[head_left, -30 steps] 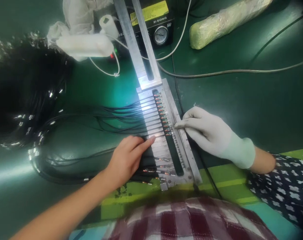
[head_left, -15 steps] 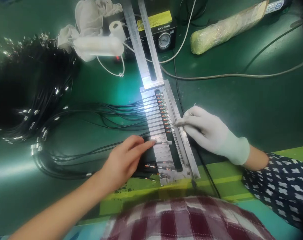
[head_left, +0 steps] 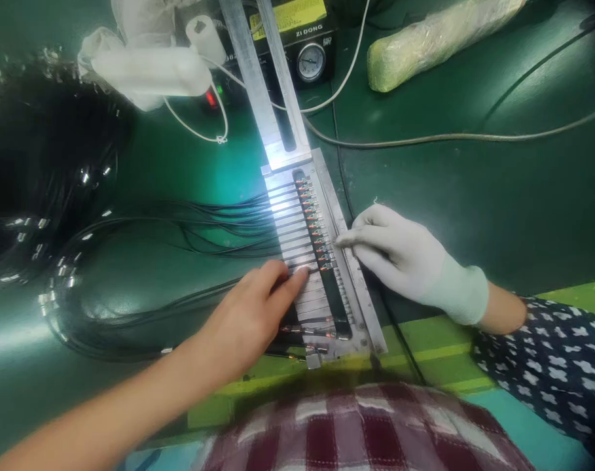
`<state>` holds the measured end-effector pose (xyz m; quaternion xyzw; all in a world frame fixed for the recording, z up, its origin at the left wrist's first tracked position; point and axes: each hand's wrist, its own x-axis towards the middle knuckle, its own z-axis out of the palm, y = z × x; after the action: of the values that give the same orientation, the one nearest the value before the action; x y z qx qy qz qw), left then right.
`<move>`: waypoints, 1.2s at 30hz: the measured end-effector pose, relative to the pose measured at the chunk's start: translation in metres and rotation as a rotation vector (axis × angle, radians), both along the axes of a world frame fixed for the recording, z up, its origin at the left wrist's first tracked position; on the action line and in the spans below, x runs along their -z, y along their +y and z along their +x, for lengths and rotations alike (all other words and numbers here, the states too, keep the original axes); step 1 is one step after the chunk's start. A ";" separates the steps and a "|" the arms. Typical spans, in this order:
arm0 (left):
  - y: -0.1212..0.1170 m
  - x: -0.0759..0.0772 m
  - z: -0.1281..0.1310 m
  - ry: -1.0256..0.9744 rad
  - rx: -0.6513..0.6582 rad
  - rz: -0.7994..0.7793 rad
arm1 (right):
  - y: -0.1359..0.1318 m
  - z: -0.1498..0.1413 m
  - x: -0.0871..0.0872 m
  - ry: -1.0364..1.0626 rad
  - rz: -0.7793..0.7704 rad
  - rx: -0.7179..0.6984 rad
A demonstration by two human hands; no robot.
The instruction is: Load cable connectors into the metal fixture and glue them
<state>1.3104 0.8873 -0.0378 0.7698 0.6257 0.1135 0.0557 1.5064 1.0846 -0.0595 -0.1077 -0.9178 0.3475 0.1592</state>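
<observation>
My bare left hand [head_left: 260, 304] pinches a black cable [head_left: 313, 269] low against the slotted metal fixture [head_left: 311, 299]. The stripped cable end [head_left: 325, 266], with orange and bare wires, lies across the dark slot, below a row of several similar ends. My right hand [head_left: 398, 252], in a white glove, has its fingers pressed together at the long metal rail [head_left: 343, 261] on the fixture's right side. Whatever is between those fingertips is hidden. More loose cable ends [head_left: 321, 330] rest over the fixture's near end, to the right of my left wrist.
Black cables [head_left: 213, 208] run left from the fixture toward a dark bundle [head_left: 46, 163]. Behind stand a black box with a gauge [head_left: 310, 61], a white cylinder [head_left: 152, 70] and a plastic-wrapped roll [head_left: 425, 52]. A grey cord [head_left: 425, 139] crosses the right side.
My left hand has brought its cable up and into line with the row, its end now over the slot. My right hand stays at the rail. The view has shifted slightly.
</observation>
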 end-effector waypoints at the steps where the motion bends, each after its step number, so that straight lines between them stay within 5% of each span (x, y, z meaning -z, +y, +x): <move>1: 0.001 0.001 -0.001 -0.033 0.001 -0.008 | 0.000 0.000 0.001 0.005 -0.002 -0.004; 6: 0.002 0.011 -0.004 -0.176 -0.025 0.037 | 0.002 0.003 0.007 0.063 0.043 -0.078; 11: -0.007 0.018 -0.003 -0.039 -0.079 0.108 | 0.003 0.003 0.009 0.021 0.155 -0.123; 18: -0.018 0.019 -0.002 -0.169 -0.066 -0.002 | -0.002 -0.003 0.006 0.014 0.514 -0.171; 27: -0.044 -0.007 0.005 -0.559 -0.232 -0.285 | -0.003 0.004 0.008 0.067 0.349 -0.147; 36: -0.026 -0.012 0.008 -0.735 -0.376 -0.125 | -0.003 0.002 0.008 0.086 0.268 -0.127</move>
<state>1.3185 0.8608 -0.0256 0.5456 0.6995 0.3506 0.3002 1.5086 1.0819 -0.0676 -0.0120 -0.9532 0.2356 0.1891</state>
